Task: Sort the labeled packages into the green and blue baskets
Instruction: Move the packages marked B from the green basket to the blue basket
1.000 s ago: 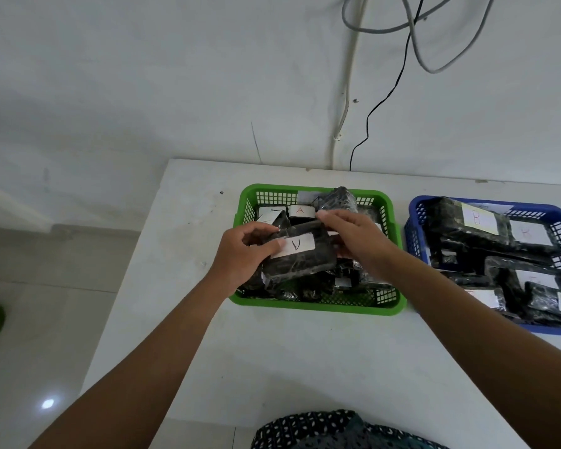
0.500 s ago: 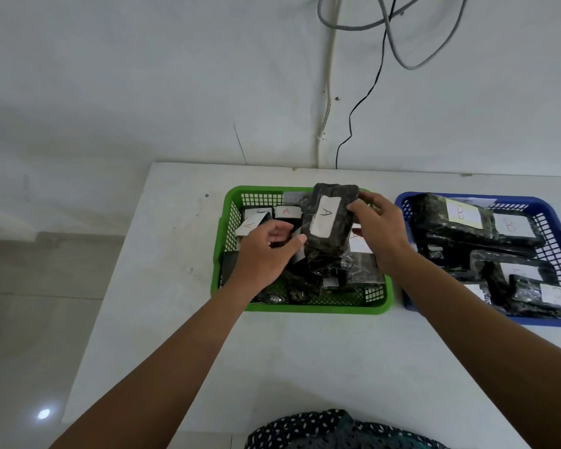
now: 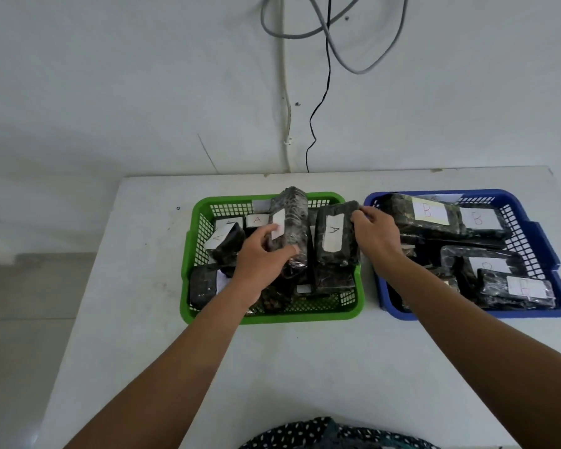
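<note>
Over the green basket (image 3: 272,314), the left hand (image 3: 259,257) grips an upright package (image 3: 290,222). The right hand (image 3: 374,233) pinches an A-labeled package (image 3: 336,238) (label facing up) by its top corner.

I see the green basket (image 3: 272,314) crowded with black packages (image 3: 336,238), and both arms cross its near rim. The blue basket (image 3: 531,311) just beside it is also packed. Free room stays on the white table (image 3: 305,367) in front of both baskets.

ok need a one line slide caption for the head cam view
Both hands over the green basket: the left hand grips one upright black package, the right hand another marked A.
</note>
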The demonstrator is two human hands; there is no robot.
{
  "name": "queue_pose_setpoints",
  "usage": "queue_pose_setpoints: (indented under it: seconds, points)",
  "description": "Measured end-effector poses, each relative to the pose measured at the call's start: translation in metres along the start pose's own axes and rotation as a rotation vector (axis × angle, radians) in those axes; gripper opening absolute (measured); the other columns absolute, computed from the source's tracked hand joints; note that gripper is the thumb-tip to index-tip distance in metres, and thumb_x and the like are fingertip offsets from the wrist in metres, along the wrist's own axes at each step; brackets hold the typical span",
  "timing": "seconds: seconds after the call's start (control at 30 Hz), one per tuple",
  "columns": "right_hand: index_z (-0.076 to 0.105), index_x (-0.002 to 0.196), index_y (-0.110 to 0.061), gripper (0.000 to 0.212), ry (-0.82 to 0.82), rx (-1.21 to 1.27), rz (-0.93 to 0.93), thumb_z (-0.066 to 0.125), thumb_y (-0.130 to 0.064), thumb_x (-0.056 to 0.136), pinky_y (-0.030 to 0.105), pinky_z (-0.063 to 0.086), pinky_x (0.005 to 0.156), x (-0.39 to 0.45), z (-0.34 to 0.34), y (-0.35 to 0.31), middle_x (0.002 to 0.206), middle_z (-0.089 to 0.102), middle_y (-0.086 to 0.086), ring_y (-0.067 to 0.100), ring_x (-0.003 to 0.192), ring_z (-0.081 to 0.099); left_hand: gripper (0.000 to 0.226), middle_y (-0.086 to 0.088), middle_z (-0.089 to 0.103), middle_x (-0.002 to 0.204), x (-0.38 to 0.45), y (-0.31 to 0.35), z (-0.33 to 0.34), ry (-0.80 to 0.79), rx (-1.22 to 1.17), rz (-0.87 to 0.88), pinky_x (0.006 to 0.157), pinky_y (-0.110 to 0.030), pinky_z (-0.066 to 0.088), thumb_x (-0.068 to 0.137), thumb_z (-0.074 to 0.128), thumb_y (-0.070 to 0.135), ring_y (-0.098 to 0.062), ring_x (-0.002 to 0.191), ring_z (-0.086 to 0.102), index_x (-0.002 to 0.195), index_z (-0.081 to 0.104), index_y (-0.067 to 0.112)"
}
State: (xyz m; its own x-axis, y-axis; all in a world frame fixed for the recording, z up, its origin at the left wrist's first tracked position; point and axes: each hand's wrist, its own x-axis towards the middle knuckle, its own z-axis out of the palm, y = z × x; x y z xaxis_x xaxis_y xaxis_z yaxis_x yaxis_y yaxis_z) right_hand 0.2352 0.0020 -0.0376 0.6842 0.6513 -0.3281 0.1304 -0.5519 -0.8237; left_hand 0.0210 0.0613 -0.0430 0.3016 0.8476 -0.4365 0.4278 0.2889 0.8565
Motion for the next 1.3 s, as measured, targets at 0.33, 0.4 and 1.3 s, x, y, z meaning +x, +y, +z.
queue_pose_setpoints:
  seconds: [0.33, 0.4, 1.3]
  points:
    - [0.051, 0.141, -0.034, 0.041, -0.141, 0.024, -0.022, 0.050, -0.027, 0.100, 0.026, 0.046, 0.047, 0.015, 0.038, -0.021, 0.092, 0.067, -0.004, 0.013, 0.062, 0.058, 0.055, 0.015, 0.062, 0.109, 0.003, 0.007, -0.069, 0.281, 0.243, 0.236, 0.065, -0.015, 0.054, 0.065, 0.072, 0.035, 0.002, 0.086, 0.064, 0.118, 0.061, 0.041]
    - [0.053, 0.139, -0.033, 0.040, -0.162, 0.024, -0.023, 0.051, -0.026, 0.099, 0.027, 0.050, 0.048, 0.015, 0.048, -0.021, 0.092, 0.068, -0.006, 0.015, 0.065, 0.061, 0.058, 0.012, 0.057, 0.120, 0.007, 0.003, -0.079, 0.315, 0.321, 0.279, 0.086, -0.028, 0.054, 0.066, 0.072, 0.032, -0.006, 0.104, 0.059, 0.123, 0.059, 0.038]
    - [0.064, 0.120, -0.034, 0.039, -0.519, -1.073, -0.659, 0.065, -0.051, 0.085, 0.039, 0.051, 0.084, -0.078, 0.101, 0.009, 0.115, 0.070, 0.000, 0.029, 0.103, 0.067, 0.072, 0.010, 0.042, 0.151, 0.026, -0.038, -0.118, 0.206, 0.511, 0.412, 0.109, -0.049, 0.043, 0.084, 0.063, 0.056, -0.015, 0.137, 0.043, 0.147, 0.030, 0.046]
